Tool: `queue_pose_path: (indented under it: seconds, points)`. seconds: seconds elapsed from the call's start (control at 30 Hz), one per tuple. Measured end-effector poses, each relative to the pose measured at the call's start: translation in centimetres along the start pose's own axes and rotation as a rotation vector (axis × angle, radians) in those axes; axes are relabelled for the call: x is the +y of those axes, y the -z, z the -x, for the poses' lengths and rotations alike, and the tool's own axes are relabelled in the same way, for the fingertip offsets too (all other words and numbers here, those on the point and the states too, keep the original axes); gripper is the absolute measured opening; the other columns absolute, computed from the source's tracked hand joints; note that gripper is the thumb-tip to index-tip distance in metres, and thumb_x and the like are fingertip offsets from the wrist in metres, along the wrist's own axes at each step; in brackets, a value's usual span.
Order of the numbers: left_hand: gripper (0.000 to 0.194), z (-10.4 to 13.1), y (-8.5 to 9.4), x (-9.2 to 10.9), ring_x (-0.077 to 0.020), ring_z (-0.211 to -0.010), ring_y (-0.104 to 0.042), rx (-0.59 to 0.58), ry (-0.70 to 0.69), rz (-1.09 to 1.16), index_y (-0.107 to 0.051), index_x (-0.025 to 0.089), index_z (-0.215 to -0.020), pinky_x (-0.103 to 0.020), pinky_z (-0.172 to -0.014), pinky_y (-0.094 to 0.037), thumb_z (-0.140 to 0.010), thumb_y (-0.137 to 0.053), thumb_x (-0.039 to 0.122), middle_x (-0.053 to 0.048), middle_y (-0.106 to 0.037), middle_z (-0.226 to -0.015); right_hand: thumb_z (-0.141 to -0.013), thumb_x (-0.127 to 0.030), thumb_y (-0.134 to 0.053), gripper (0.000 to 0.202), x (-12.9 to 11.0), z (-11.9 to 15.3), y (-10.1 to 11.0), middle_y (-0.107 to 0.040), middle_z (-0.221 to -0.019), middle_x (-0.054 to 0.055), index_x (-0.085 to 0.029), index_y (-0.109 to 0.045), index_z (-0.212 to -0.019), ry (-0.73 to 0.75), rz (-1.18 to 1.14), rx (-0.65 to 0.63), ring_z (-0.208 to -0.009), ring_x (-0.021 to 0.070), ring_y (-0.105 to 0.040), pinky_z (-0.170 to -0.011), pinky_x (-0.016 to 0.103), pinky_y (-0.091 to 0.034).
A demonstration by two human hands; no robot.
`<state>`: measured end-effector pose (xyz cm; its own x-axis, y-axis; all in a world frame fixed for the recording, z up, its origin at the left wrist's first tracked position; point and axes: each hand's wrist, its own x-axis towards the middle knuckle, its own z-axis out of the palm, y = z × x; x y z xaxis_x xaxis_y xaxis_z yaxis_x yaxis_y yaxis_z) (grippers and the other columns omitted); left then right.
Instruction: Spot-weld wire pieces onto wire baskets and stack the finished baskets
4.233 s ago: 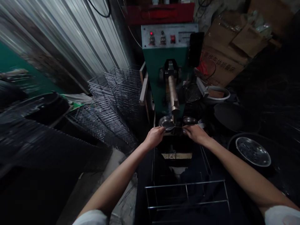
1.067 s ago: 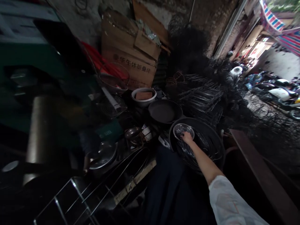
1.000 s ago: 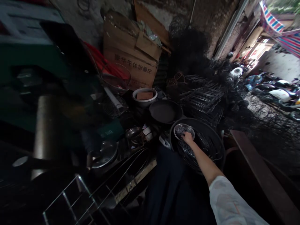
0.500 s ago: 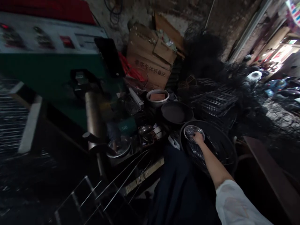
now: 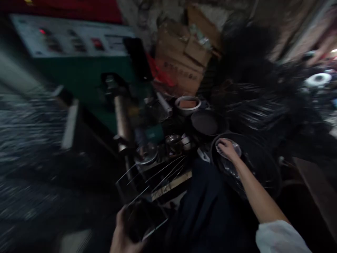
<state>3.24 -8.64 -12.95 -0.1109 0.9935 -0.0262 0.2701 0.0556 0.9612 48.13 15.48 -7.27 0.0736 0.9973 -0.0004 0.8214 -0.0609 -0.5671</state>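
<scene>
Curling at the near edge of the wire rack [image 5: 155,229], the left hand [image 5: 125,236] comes first (too dark to tell whether it's clasping). Right hand [image 5: 228,148] now, bent over the metal bowl [image 5: 238,150], grip unclear, bowl at the black tub [image 5: 263,160]'s left edge! Beyond: a cardboard box [image 5: 179,75].

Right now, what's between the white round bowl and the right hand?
In the head view: the dark round pan, then, nearer the right hand, the black round tub's rim.
</scene>
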Motion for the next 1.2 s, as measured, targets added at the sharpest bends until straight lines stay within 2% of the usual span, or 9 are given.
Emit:
queue_pose_path:
  seconds: [0.07,0.13,0.23,0.33,0.47,0.63,0.73,0.93,1.2]
  points:
    - [0.094,1.3,0.2,1.4,-0.0467,-0.136,-0.056,0.079,0.028,0.002,-0.035,0.029,-0.143,-0.07,-0.11,-0.048,-0.064,-0.085,0.038,-0.019,-0.057,-0.143,-0.095,-0.025,-0.05,0.028,-4.0,2.0,0.2,-0.076,-0.1,0.007,-0.017,-0.072,-0.109,0.255,-0.208,-0.122,-0.094,0.0246,-0.072,-0.086,0.035,-0.059]
    - [0.092,1.1,0.3,2.6,-0.0411,-0.139,-0.055,0.09,0.01,0.0,-0.035,0.027,-0.141,-0.065,-0.117,-0.043,-0.064,-0.084,0.032,-0.018,-0.056,-0.143,-0.097,-0.033,-0.062,0.028,-8.3,3.9,0.3,-0.075,-0.114,0.006,-0.022,-0.072,-0.121,0.527,-0.37,-0.243,-0.106,0.0251,-0.071,-0.095,0.036,-0.056]
    - [0.09,0.1,0.8,3.4,-0.0365,-0.136,-0.057,0.121,-0.03,-0.042,-0.036,0.026,-0.14,-0.061,-0.121,-0.039,-0.064,-0.084,0.027,-0.015,-0.057,-0.14,-0.101,-0.026,-0.062,0.025,-14.0,6.4,-1.0,-0.075,-0.119,0.005,-0.025,-0.072,-0.123,0.883,-0.31,-0.265,-0.113,0.0242,-0.069,-0.102,0.041,-0.05]
    - [0.093,0.1,1.5,2.9,-0.0369,-0.133,-0.059,0.152,-0.052,-0.04,-0.035,0.025,-0.141,-0.062,-0.119,-0.042,-0.063,-0.085,0.027,-0.015,-0.058,-0.137,-0.1,-0.012,-0.056,0.027,-17.7,7.2,-3.9,-0.077,-0.112,0.007,-0.023,-0.072,-0.118,1.121,-0.117,-0.221,-0.118,0.0266,-0.066,-0.109,0.049,-0.041]
    - [0.094,0.7,2.4,1.8,-0.0378,-0.133,-0.058,0.156,-0.069,-0.036,-0.036,0.024,-0.142,-0.062,-0.119,-0.042,-0.063,-0.086,0.027,-0.016,-0.057,-0.138,-0.097,-0.007,-0.058,0.027,-19.2,6.3,-7.5,-0.077,-0.11,0.009,-0.021,-0.071,-0.116,1.182,0.043,-0.23,-0.123,0.0283,-0.062,-0.11,0.053,-0.034]
    - [0.094,0.7,3.7,1.4,-0.0377,-0.134,-0.058,0.114,-0.054,-0.004,-0.033,0.024,-0.144,-0.06,-0.119,-0.043,-0.064,-0.083,0.026,-0.017,-0.056,-0.14,-0.097,-0.006,-0.055,0.039,-19.0,5.5,-10.1,-0.076,-0.117,0.008,-0.024,-0.065,-0.131,1.254,0.1,-0.233,-0.125,0.0284,-0.061,-0.112,0.057,-0.026]
    - [0.092,0.3,4.2,1.3,-0.0373,-0.133,-0.058,0.094,-0.06,0.011,-0.034,0.024,-0.142,-0.059,-0.119,-0.043,-0.064,-0.081,0.026,-0.015,-0.057,-0.137,-0.095,-0.002,-0.055,0.046,-19.0,5.4,-10.8,-0.076,-0.118,0.007,-0.025,-0.062,-0.134,1.303,0.11,-0.182,-0.124,0.0281,-0.062,-0.112,0.057,-0.021]
    - [0.096,0.0,5.1,0.4,-0.039,-0.136,-0.055,0.092,-0.068,0.008,-0.03,0.022,-0.146,-0.06,-0.12,-0.041,-0.063,-0.078,0.023,-0.018,-0.054,-0.141,-0.101,-0.011,-0.058,0.032,-20.4,5.4,-11.2,-0.077,-0.114,0.005,-0.028,-0.065,-0.126,1.283,-0.034,-0.144,-0.119,0.0249,-0.065,-0.109,0.051,-0.022]
    - [0.103,-0.5,6.2,-1.7,-0.0405,-0.139,-0.053,0.124,-0.1,0.04,-0.027,0.023,-0.149,-0.063,-0.121,-0.038,-0.061,-0.08,0.021,-0.018,-0.054,-0.143,-0.102,-0.013,-0.061,0.028,-21.6,4.8,-12.0,-0.078,-0.109,0.005,-0.028,-0.067,-0.124,1.293,-0.084,-0.13,-0.116,0.0243,-0.066,-0.101,0.046,-0.026]
